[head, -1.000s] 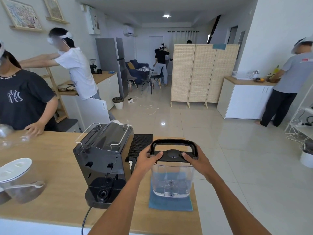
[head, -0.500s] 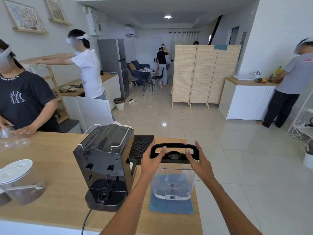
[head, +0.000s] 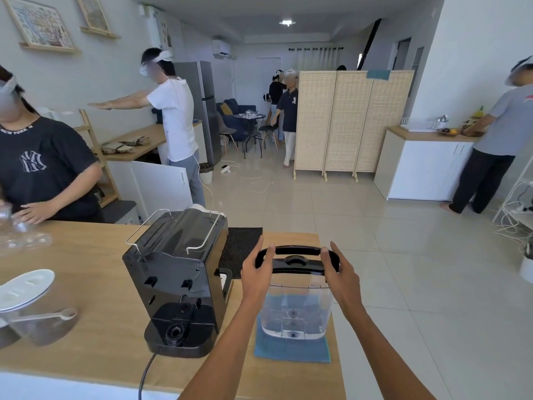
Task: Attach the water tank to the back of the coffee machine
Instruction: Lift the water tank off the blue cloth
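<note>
A clear water tank (head: 295, 310) with a black lid and handle stands upright on a blue cloth (head: 291, 349) near the counter's right edge. My left hand (head: 256, 271) holds the left end of the lid and handle. On the right end is my right hand (head: 341, 274), gripping the same way. The black coffee machine (head: 176, 272) stands just left of the tank, its back turned to me, with a round socket on its rear base.
A wooden counter (head: 86, 284) carries a black mat (head: 240, 249) behind the tank and a clear jar with a white lid and spoon (head: 26, 307) at left. A person in a black shirt (head: 43, 168) works at the far left. The machine's cord (head: 145, 373) hangs over the front edge.
My fingers have slid up from the sides of the lid onto the raised handle. The tank still stands on the cloth. The view has shifted slightly.
</note>
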Demonstrator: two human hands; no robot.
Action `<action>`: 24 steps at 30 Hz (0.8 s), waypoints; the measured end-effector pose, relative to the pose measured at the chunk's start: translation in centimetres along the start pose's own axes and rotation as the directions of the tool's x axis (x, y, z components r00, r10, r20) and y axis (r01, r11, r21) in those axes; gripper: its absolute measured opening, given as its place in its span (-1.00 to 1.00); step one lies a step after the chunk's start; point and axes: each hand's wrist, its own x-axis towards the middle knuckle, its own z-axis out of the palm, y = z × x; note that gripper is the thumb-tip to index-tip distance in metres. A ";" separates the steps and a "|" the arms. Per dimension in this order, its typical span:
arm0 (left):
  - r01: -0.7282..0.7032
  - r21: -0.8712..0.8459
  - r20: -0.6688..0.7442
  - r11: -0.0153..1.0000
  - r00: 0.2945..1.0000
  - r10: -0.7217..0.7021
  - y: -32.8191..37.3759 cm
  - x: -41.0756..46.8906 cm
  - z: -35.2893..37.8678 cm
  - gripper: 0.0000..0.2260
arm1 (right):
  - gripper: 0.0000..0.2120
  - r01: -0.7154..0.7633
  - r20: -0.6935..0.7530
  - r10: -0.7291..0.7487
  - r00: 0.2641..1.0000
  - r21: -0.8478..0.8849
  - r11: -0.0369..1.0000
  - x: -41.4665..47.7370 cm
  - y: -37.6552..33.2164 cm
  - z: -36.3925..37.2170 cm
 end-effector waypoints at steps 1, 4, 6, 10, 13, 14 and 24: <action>0.009 -0.004 0.007 1.000 1.000 -0.009 0.1 0.0 -0.1 -0.54 | -0.39 -0.008 -0.003 0.008 1.000 0.015 1.000 0.0 -0.1 0.0; 0.014 -0.040 0.021 0.999 1.000 -0.013 0.2 0.2 -0.3 -0.55 | -0.41 -0.037 0.006 0.036 0.999 0.054 0.998 0.1 -0.2 0.0; 0.011 -0.061 0.031 0.998 0.999 -0.009 0.2 0.1 -0.4 -0.56 | -0.41 -0.044 0.018 0.043 0.999 0.067 0.997 0.2 -0.2 -0.1; 0.057 -0.073 0.094 0.996 0.994 -0.050 0.2 -0.2 -0.7 -0.55 | -0.41 -0.038 0.062 0.033 0.998 0.081 0.996 0.0 0.0 -0.4; 0.102 -0.062 0.183 0.993 0.979 -0.089 0.4 -0.4 -1.5 -0.51 | -0.34 -0.019 0.144 0.010 0.989 0.067 0.998 -0.3 0.7 -1.0; 0.109 -0.055 0.207 0.992 0.974 -0.095 0.4 -0.6 -1.7 -0.49 | -0.28 -0.014 0.177 0.003 0.984 0.065 0.998 -0.4 1.0 -1.4; 0.069 0.147 0.302 0.987 0.947 -0.111 -1.4 -2.0 -3.2 -0.30 | -0.18 0.038 0.352 -0.020 0.936 -0.045 0.998 -1.1 2.6 -2.2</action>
